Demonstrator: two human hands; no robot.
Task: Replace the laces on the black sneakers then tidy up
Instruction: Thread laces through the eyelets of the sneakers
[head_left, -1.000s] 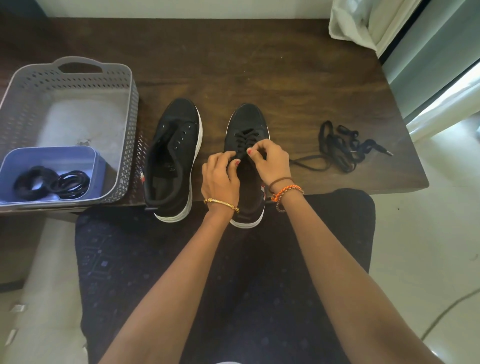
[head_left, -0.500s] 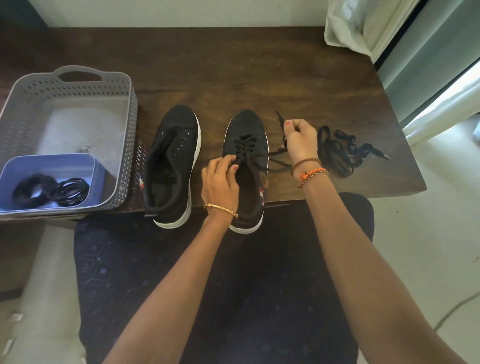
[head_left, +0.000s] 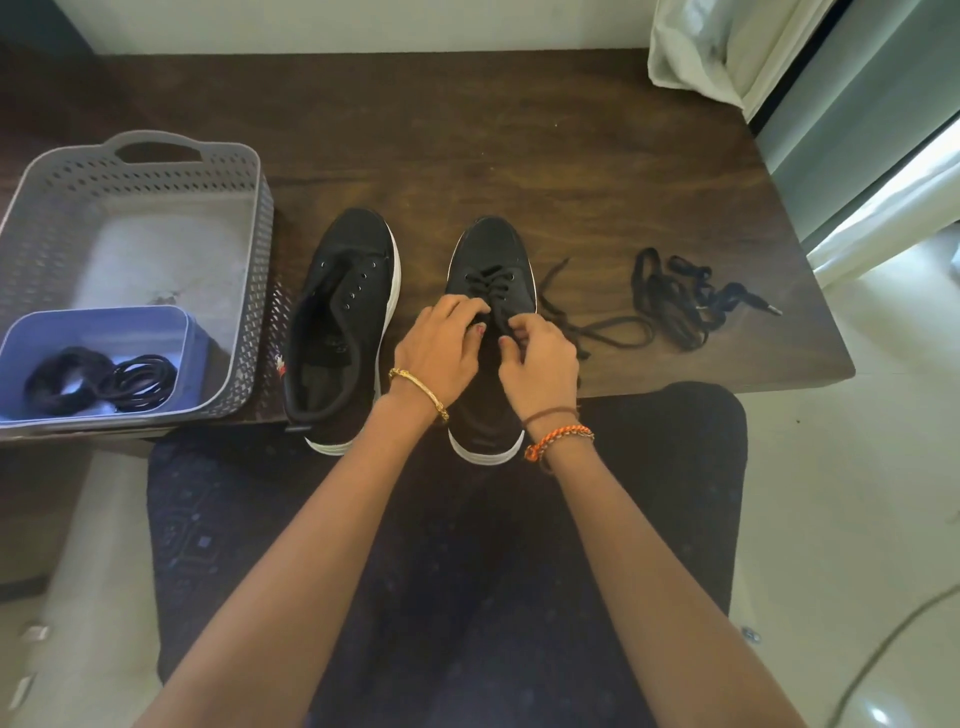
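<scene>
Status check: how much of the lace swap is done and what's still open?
Done: the left sneaker is stripped, eyelets bare. In hand: both hands, left hand and right hand, work the lace on the right sneaker, crossed only at the lower eyelets. Left: finish it, lace the other shoe, then clear the loose laces from the table.

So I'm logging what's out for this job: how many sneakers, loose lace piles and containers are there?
Sneakers: 2, an unlaced sneaker and a part-laced sneaker
Loose lace piles on the table: 1, the lace pile
Containers: 2, a grey basket holding a blue tub
Total: 5
</scene>
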